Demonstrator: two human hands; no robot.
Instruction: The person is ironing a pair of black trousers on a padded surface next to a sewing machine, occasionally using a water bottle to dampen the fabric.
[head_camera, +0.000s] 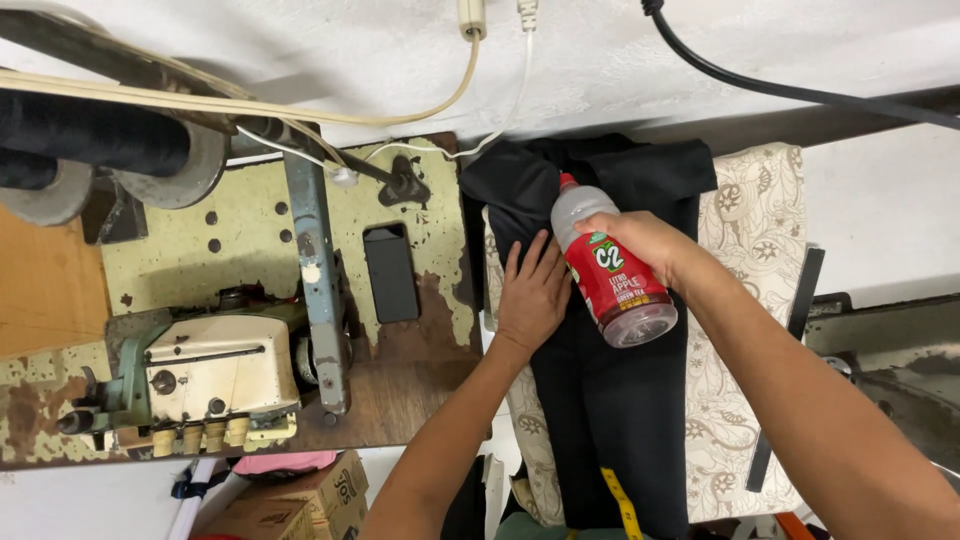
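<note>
Pressing flat with fingers spread, the left hand pins the black folded cloth on the patterned padded board, while just beside it the right hand grips a red-labelled clear plastic bottle, cap tilted away toward the wall.

At the far side runs a white rough wall, with cream and white cables and one thick black cable hanging across it. On the left stands an old wooden work table with peeling pale paint, carrying a worn sewing machine. On the right is a cushion with a floral pattern. Cardboard boxes lie on the floor near the table.
</note>
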